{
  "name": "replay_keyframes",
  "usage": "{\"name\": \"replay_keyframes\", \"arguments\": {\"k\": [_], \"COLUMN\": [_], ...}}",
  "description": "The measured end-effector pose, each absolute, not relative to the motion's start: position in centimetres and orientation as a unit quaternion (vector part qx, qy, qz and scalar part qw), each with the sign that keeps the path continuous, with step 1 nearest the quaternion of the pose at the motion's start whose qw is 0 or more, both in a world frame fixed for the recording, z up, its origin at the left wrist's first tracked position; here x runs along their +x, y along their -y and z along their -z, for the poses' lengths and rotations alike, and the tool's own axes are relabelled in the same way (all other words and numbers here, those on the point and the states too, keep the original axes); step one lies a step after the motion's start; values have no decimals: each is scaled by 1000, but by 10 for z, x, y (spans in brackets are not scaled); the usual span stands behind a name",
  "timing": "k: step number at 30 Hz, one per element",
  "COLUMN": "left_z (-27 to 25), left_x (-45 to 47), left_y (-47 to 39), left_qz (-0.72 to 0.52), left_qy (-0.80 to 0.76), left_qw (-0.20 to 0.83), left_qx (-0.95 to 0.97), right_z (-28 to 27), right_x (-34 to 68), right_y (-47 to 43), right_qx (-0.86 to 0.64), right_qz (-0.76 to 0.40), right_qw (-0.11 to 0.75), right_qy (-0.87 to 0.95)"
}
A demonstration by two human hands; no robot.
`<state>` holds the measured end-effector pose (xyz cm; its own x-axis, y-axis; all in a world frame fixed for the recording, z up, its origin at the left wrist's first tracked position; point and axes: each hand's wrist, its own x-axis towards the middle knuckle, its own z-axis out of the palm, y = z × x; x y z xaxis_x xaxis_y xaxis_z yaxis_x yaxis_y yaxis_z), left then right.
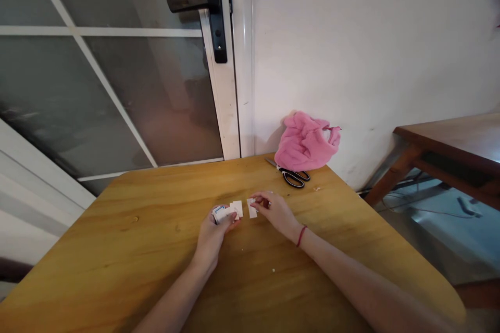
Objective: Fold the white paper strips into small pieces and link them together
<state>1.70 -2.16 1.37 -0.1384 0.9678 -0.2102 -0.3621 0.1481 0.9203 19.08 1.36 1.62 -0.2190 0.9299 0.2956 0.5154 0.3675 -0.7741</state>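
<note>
Near the middle of the wooden table (pixel 164 250), my left hand (pixel 213 231) is closed around several small white cards (pixel 224 214), fanned a little, one with a blue border. The thumb presses on top of them. Just to the right, my right hand (pixel 275 213), with a red band at the wrist, pinches a single white card (pixel 252 208) between thumb and fingertips. Faint marks show on the cards, too small to read. A small gap separates the single card from those in the left hand.
Black-handled scissors (pixel 292 177) lie at the table's back edge, beside a crumpled pink plush cloth (pixel 307 140) against the wall. A glazed door with a black handle (pixel 195 2) stands behind. Another wooden table (pixel 453 138) is at the right. Tiny scraps (pixel 316 189) dot the tabletop.
</note>
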Motion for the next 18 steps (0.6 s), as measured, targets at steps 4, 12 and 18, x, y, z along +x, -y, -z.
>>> {"name": "replay_keyframes", "arguments": {"k": [4, 12, 18], "left_z": [-12, -16, -18], "left_x": [17, 23, 22], "left_y": [21, 25, 27], "left_qz": [-578, -549, -571], "left_qy": [-479, -461, -417], "left_qw": [577, 610, 641], "left_qx": [321, 337, 299], "right_z": [-20, -24, -23], "right_x": [188, 170, 192], "right_y": [-12, 4, -15], "right_qx": [-485, -473, -521], "right_qz": [-179, -326, -268], "right_qw": [358, 424, 451], "right_qy": [777, 700, 674]}}
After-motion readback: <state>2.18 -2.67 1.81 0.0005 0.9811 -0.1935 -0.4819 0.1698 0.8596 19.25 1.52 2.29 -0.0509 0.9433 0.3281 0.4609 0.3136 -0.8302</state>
